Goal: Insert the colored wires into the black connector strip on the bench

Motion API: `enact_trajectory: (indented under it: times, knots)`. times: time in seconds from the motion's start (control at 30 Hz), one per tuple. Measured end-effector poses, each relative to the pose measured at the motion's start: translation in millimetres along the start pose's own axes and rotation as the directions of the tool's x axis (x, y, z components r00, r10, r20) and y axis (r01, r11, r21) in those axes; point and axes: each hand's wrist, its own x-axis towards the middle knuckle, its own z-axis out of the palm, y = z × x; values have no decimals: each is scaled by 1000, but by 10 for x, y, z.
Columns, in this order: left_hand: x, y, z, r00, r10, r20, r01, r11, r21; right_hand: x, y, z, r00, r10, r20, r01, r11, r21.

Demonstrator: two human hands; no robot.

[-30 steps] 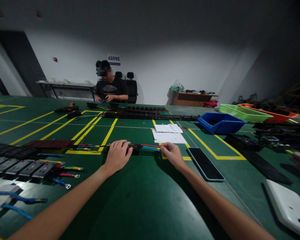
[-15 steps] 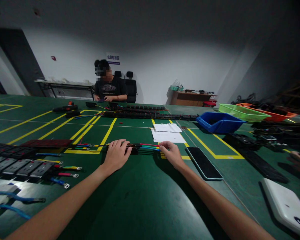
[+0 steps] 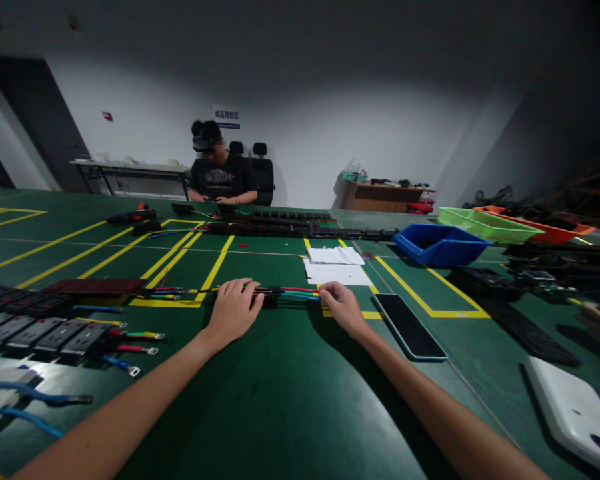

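My left hand (image 3: pixel 234 309) lies over a narrow dark strip, its fingers curled over the far side. From that strip a bundle of red, green and blue wires (image 3: pixel 300 294) runs to the right. My right hand (image 3: pixel 343 308) pinches the right ends of these wires between thumb and fingers; the tips are hidden. Left of my left hand, loose wires with ring terminals (image 3: pixel 170 293) reach out from a dark red bar (image 3: pixel 97 287). The wires are held close above the green table (image 3: pixel 270 400). What lies under my left palm is hidden.
A phone (image 3: pixel 410 327) lies right of my right hand, and white papers (image 3: pixel 337 267) behind it. Black socket strips (image 3: pixel 45 333) are at left, a white device (image 3: pixel 570 410) at near right. Beyond are a blue bin (image 3: pixel 440 245), a drill (image 3: pixel 131 216) and a seated person (image 3: pixel 223 170).
Both my hands and the wires stay practically in place. Across the table, the seated person's head and hands have shifted slightly.
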Motion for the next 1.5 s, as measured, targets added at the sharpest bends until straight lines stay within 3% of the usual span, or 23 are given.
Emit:
enact_trajectory:
  times: [0.17,0.57,0.97,1.5]
  knots:
    - [2,18,-22,1000,-4,11,4,1000,3,-1,-21,8,994,102,34,-105,988,112]
    - [-3,1,-3,1000,0,4,0,1000,1,-10,-63,17,978,206,34,-209,965,155]
    - [-9,-15,7,1000,-6,19,6,1000,4,-2,-3,-17,999,40,-2,-40,997,59]
    - [2,20,-24,1000,-6,11,5,999,33,-9,-15,-15,999,-21,-40,23,999,47]
